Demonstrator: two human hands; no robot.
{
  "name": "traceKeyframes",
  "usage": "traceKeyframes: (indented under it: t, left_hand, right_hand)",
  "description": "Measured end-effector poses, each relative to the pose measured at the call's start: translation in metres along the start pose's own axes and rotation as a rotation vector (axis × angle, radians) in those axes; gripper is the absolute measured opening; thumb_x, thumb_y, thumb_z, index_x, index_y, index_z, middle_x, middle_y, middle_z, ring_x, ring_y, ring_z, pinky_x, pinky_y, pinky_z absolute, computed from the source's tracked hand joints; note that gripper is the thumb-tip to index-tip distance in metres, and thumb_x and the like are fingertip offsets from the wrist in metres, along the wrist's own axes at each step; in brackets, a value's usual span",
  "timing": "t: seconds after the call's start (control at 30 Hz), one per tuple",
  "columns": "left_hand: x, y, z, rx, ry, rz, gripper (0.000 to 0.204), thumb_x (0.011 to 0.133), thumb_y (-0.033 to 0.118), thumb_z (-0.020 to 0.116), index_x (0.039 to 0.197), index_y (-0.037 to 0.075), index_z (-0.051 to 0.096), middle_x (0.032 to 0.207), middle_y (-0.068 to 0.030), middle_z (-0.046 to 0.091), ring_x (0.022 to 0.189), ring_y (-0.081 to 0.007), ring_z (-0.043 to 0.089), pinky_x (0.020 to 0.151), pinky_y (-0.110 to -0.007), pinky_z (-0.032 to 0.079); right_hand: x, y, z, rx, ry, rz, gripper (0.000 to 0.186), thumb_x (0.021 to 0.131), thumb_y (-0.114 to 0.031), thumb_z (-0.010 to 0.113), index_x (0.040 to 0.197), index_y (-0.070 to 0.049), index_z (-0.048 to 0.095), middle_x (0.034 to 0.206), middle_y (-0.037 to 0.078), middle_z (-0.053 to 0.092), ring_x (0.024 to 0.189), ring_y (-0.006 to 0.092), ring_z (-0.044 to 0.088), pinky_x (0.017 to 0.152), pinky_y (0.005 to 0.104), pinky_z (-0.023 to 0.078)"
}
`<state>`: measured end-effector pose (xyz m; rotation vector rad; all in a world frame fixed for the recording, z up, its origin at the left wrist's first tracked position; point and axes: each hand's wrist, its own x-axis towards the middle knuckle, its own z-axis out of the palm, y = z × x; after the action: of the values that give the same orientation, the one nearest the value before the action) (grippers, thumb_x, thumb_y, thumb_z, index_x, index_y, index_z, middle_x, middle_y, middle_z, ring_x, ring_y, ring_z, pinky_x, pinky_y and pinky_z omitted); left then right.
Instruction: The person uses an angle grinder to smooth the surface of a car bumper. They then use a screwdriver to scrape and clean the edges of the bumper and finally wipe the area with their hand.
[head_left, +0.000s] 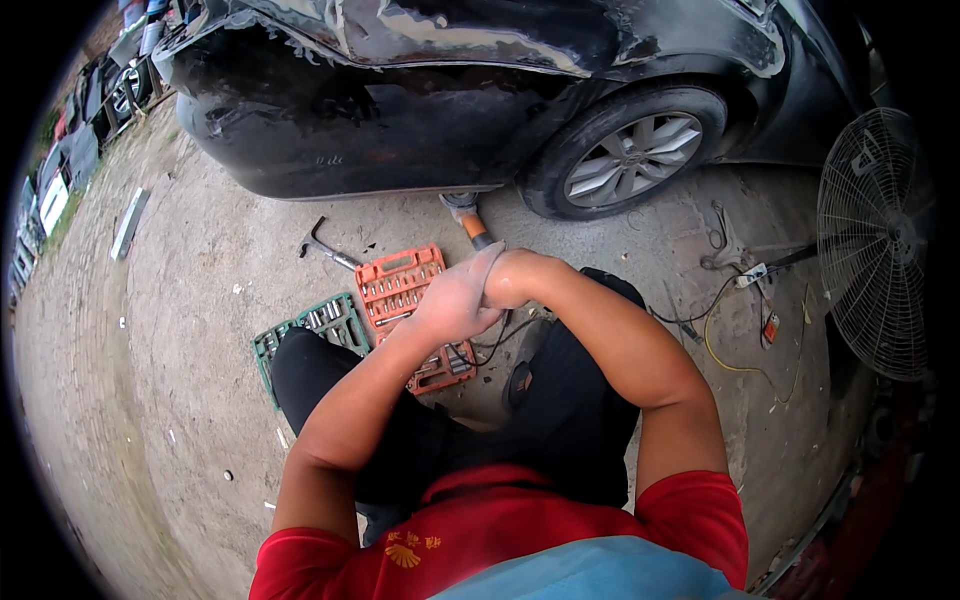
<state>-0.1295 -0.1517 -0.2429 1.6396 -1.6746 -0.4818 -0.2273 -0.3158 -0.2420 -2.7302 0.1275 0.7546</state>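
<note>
My left hand (455, 300) and my right hand (512, 279) meet in front of me, above my knees. The left one looks pale with dust, and its fingers and thumb wrap around the right hand near the wrist. My right hand's fingers are hidden behind the left. Just beyond them is an orange and black angle grinder (474, 228), its head near the car's lower edge; whether a hand touches its rear end I cannot tell. Below the hands lies an opened orange socket set case (408, 258), partly covered by my left forearm.
Ahead stands a dark car (400, 130) with scraped, patchy paint and a silver-spoked wheel (640, 160). A green socket case (268, 345) and a hammer (325, 243) lie to the left. At the right are a large wire-caged fan (880, 240), a power strip (751, 275) and loose cables.
</note>
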Motion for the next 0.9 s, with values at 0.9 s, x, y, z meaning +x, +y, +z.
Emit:
traceKeyframes:
  t: [0.9]
  left_hand:
    - [0.001,-0.001,0.003,0.022,0.052,0.034,0.092,0.088,0.025,0.085,0.167,0.001,0.044,0.146,-0.0301,0.068,0.128,-0.0493,0.070,0.106,-0.054,0.058]
  right_hand:
    - [0.000,0.002,0.000,0.015,0.009,-0.024,0.027,0.092,-0.023,0.075,0.112,-0.007,0.082,0.119,0.021,0.082,0.110,0.0440,0.077,0.092,0.0526,0.062]
